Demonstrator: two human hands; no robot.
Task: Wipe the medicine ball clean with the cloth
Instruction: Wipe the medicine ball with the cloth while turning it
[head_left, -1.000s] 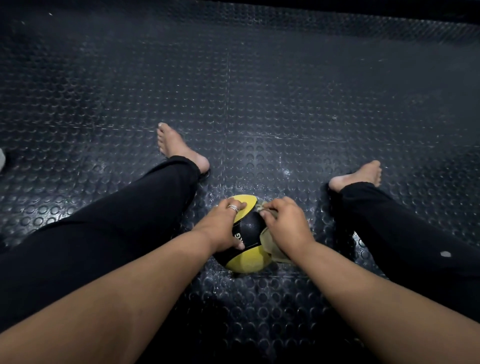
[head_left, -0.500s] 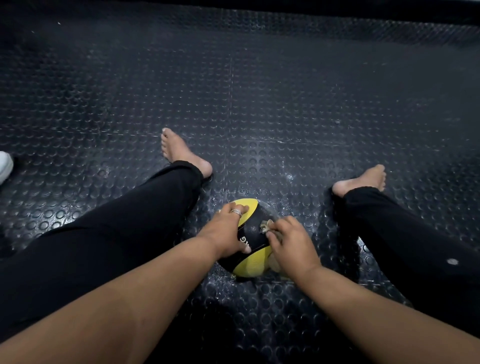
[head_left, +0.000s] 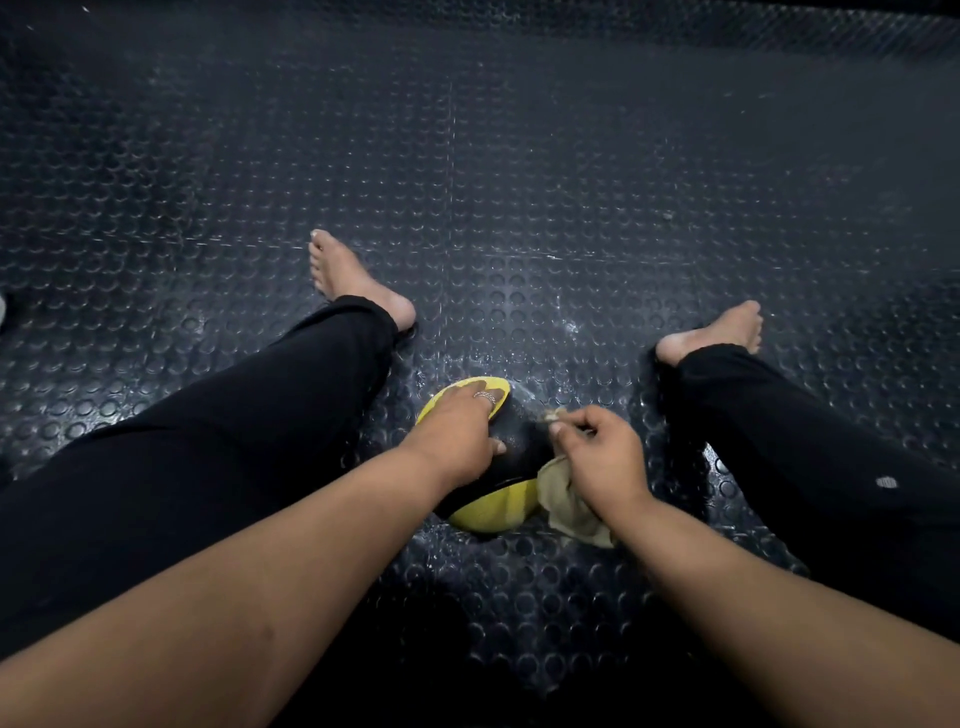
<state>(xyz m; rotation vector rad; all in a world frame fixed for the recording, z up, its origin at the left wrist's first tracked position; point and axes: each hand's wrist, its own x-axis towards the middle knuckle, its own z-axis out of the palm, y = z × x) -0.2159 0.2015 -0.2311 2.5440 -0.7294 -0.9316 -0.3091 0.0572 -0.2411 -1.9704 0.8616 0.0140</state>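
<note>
Head view shows you sitting on the black studded rubber floor (head_left: 519, 182) with both legs spread, and the medicine ball (head_left: 493, 512) lies on the floor between them, close in front of you. It is black with yellow panels; one yellow panel shows at the far top and one at the near bottom.

Your left hand (head_left: 457, 431) lies flat over the top left of the ball, fingers (head_left: 470, 397) stretched forward over the far yellow panel and the thumb pressed on the black band. This is a good hold, I think: a round ball will roll under the rubbing, so press down firmly with this palm.

Your right hand (head_left: 597, 457) is curled around the cloth (head_left: 571, 512), with the thumb and first finger pinching a small corner at the top, while the rest of the pale cloth hangs loose under the wrist, beside the near yellow panel. For a better wipe, I would gather this loose part into the palm, so a wide pad meets the surface. Then rub the right side in short strokes, and turn the ball a little with the left hand to bring each new panel under the cloth.
</note>
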